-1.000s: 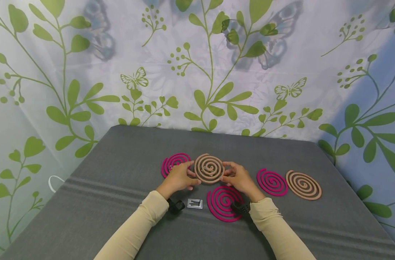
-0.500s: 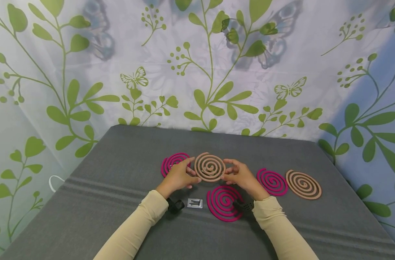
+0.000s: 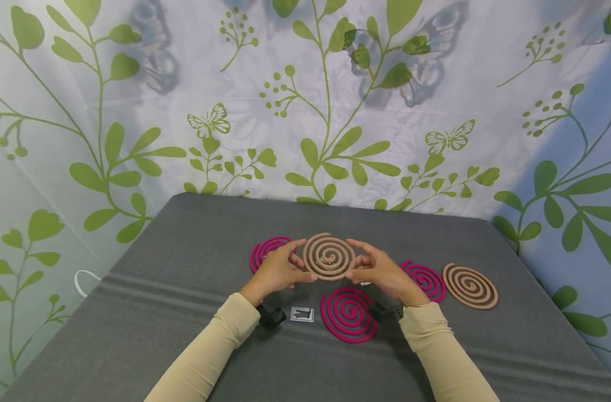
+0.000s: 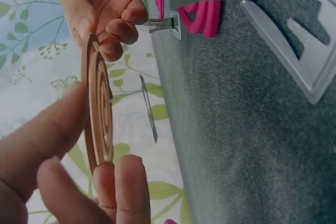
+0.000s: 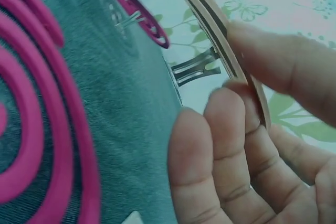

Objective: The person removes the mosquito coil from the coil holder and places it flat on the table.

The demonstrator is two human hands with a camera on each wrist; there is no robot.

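A tan mosquito coil [image 3: 329, 257] is held up above the table between both hands, its flat face turned toward the head camera. My left hand [image 3: 277, 272] pinches its left edge with thumb and fingers. On the opposite edge, my right hand [image 3: 383, 273] grips it the same way. Behind the coil, a thin metal coil stand [image 4: 148, 108] juts from its middle in the left wrist view. The right wrist view shows this stand's forked metal strip [image 5: 197, 69] too. Seen edge-on there, the held coil [image 5: 223, 43] looks slightly curved.
On the grey table [image 3: 210, 346] lie a pink coil [image 3: 349, 312] below the hands, another pink coil [image 3: 257, 257] partly behind the left hand, and a third pink coil [image 3: 428, 282] beside a tan coil [image 3: 470, 286]. A metal stand [image 3: 302, 314] lies near the left wrist.
Both hands have lifted the tan coil a little and tipped its face more upright toward the head camera. The right wrist has shifted slightly right. The coils on the table have stayed put.
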